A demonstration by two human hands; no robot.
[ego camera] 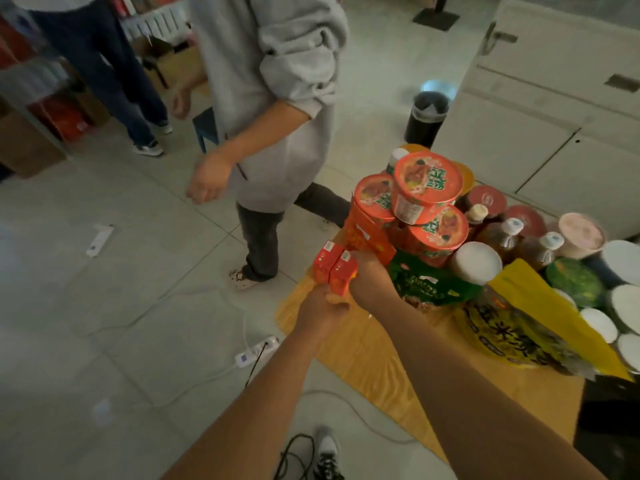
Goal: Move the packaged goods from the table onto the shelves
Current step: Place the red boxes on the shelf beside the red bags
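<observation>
Red cartons (341, 271), two small boxy ones side by side, hang over the bench (363, 358) corner. The left hand (322, 308) pinches them from below and the right hand (369, 280) grips their side. A loose grip could drop one to the floor, and nudging the noodle bowls (427, 183) stacked just beside could topple them.

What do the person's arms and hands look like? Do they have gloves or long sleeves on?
No gloves, and no sleeves in view. The left arm and the right arm are bare right down to the picture's edge. The left hand and the right hand are bare too. No watch, bracelet or ring shows.
</observation>
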